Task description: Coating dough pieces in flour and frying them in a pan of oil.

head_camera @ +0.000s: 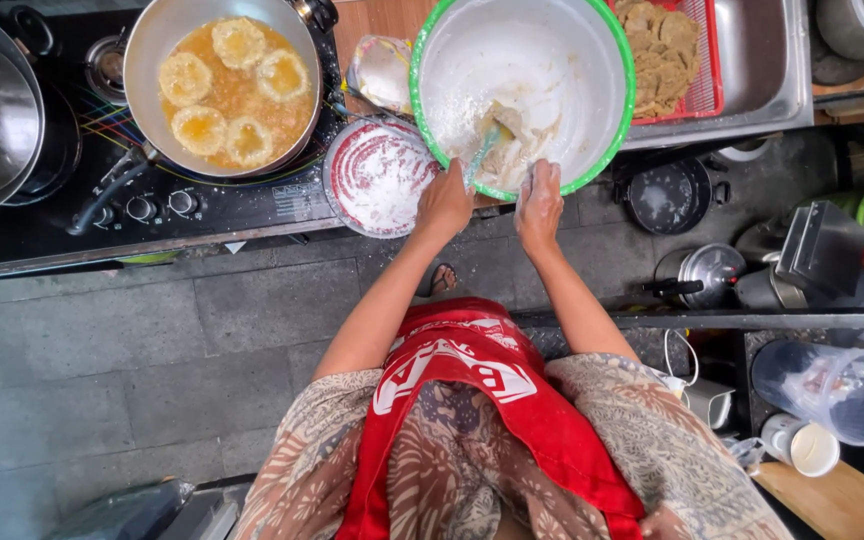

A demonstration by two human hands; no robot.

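Note:
A big white bowl with a green rim [612, 60] holds white batter and a few coated pieces near its front edge. My left hand [444, 205] is at the bowl's near rim, closed around the teal handle of a spoon [482, 152] that dips into the batter. My right hand [539, 195], smeared white with batter, lies over the rim just right of it, fingers curled onto the bowl's edge. Left of the bowl, a metal frying pan [152, 50] on the black stove holds several round fritters [199, 128] in bubbling oil.
A red-patterned plate of white flour [377, 180] sits between pan and bowl. A red basket of fried pieces [664, 50] rests on a steel tray at the back right. Pots, a kettle [707, 272], a plastic jug [837, 390] and a cup [802, 445] crowd the right side.

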